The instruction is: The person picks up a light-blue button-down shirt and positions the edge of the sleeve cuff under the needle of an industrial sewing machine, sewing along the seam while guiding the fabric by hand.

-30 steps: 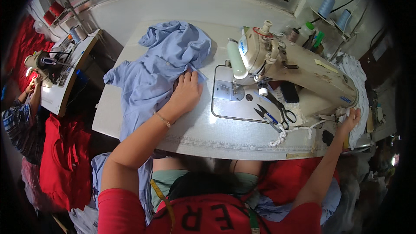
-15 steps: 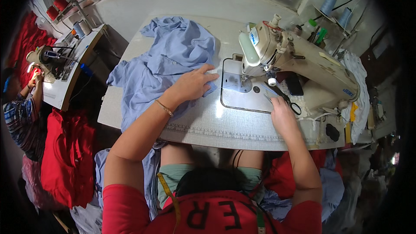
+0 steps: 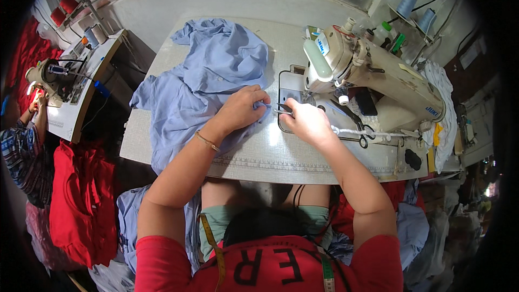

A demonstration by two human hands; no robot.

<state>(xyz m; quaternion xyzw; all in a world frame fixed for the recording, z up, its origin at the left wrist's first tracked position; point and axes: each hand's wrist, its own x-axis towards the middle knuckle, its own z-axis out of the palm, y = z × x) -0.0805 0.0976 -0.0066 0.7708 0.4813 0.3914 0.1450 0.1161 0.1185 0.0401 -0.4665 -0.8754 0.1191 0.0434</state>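
A light blue shirt (image 3: pixel 223 57) lies crumpled over the left part of the sewing table (image 3: pixel 259 165). My left hand (image 3: pixel 238 111) is closed on its right edge, pinching a bit of cloth between thumb and fingers. Just right of that edge, my right hand (image 3: pixel 311 121) grips small thread snips (image 3: pixel 283 109), their blades pointing left at the pinched cloth with a small gap between. A white cord (image 3: pixel 376 133) runs from beside my right hand toward the table's right side. The sewing machine (image 3: pixel 381 67) stands right behind, its needle area partly hidden by my right hand.
Black-handled scissors (image 3: pixel 365 138) and a dark phone (image 3: pixel 366 104) lie under the machine arm. Blue thread cones (image 3: pixel 406 4) stand at the back right. At far left another person (image 3: pixel 24 154) works at a second machine (image 3: pixel 43 81). Red garments (image 3: pixel 84 200) hang beside my table.
My right hand has come left from beside the scissors to the shirt's edge, bringing the thread snips. My left hand has drawn slightly nearer, its fingers now closed on the cloth.
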